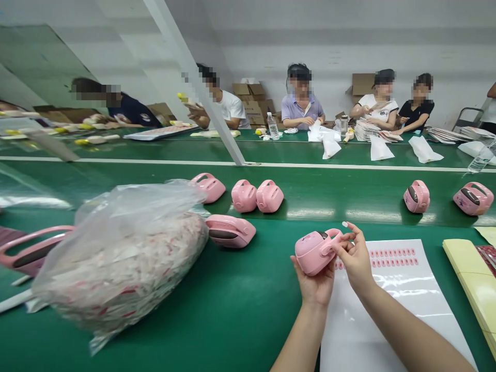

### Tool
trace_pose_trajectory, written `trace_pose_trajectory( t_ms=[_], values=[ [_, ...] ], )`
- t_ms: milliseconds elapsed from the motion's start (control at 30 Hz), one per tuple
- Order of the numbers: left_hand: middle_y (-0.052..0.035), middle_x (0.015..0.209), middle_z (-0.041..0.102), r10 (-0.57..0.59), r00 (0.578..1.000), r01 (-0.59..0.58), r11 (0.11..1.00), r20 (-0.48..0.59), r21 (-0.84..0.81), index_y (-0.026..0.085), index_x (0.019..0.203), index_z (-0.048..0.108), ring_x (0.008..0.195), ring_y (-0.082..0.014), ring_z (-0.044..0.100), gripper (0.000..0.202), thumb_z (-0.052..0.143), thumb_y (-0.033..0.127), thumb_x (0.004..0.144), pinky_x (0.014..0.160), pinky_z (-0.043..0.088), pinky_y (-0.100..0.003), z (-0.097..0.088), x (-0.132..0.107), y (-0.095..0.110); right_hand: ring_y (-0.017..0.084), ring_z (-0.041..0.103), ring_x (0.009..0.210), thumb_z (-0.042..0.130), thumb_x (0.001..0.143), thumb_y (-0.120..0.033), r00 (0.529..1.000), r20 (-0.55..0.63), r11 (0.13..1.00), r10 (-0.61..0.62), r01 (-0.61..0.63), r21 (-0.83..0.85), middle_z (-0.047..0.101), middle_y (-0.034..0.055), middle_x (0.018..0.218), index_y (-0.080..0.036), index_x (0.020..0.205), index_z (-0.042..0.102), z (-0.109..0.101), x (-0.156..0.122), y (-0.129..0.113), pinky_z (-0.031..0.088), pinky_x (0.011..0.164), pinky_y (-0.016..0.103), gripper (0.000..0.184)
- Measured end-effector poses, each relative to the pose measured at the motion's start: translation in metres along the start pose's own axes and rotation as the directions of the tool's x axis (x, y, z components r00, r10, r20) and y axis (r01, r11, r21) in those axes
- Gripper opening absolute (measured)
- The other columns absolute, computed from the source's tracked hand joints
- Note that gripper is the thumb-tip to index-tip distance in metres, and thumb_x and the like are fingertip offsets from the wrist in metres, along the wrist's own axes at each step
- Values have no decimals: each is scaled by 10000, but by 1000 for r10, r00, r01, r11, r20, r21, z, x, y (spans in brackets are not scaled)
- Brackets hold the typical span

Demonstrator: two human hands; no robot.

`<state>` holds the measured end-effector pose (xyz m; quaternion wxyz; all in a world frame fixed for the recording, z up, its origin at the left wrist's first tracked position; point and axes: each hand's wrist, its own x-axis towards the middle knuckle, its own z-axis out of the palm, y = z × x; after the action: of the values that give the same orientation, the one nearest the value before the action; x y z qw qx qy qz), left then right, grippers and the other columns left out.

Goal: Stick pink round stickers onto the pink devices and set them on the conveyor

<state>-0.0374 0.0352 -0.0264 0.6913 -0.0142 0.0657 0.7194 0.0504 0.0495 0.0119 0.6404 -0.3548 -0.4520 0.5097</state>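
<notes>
A pink plastic toy with a carry handle and a dark window (315, 253) rests tilted in my left hand (316, 284), whose fingers cup it from below. My right hand (355, 258) has its thumb and fingertips closed at the handle end of the same toy, one finger raised. Whether something small sits between those fingertips is hidden. Under my right forearm lies a white sheet of small pink-red stickers (391, 289), set in rows near its top edge.
Left of my hands lies a clear plastic bag (127, 274) full of small pale and red pieces. More pink toys (231, 231) stand around it and along the green bench. Yellow card stock (468, 289) lies at right. Several people work across the bench, behind a slanted white post (205, 98).
</notes>
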Motion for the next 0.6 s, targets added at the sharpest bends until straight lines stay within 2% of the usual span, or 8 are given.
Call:
trace_pose_trajectory(
  t_ms=[167,433,533,600],
  values=[
    [-187,1136,572,-4,1000,4,1000,-20,-11,144,1306,301,891,-257,625,641,484,467,784,746,520,-337,-1,-2,-4,122,595,655,594,723,-278,997,-48,998,-54,54,-12,473,-10,813,-247,1096,369,6,-7,4,543,654,302,437],
    [-187,1155,560,-29,1000,29,999,2,-27,136,1333,242,939,-260,608,694,499,461,776,803,493,-344,-1,-6,-8,145,594,738,509,798,-250,973,-114,965,-199,174,-197,471,-5,771,-231,1085,344,10,-15,10,517,738,347,332],
    [-188,1144,567,-35,999,35,999,11,-18,133,1337,230,956,-260,601,713,495,480,774,825,479,-339,-3,-6,-9,169,585,773,485,810,-237,946,-93,908,-310,266,-323,495,30,814,-221,1092,357,8,-15,13,502,749,378,311],
    [-181,1138,573,-51,999,51,998,16,-23,136,1333,237,969,-261,596,707,487,489,774,852,463,-348,-4,-6,-8,194,571,833,465,818,-219,909,-27,826,-417,366,-429,521,65,879,-226,1111,359,4,-15,15,493,747,395,312]
  ],
)
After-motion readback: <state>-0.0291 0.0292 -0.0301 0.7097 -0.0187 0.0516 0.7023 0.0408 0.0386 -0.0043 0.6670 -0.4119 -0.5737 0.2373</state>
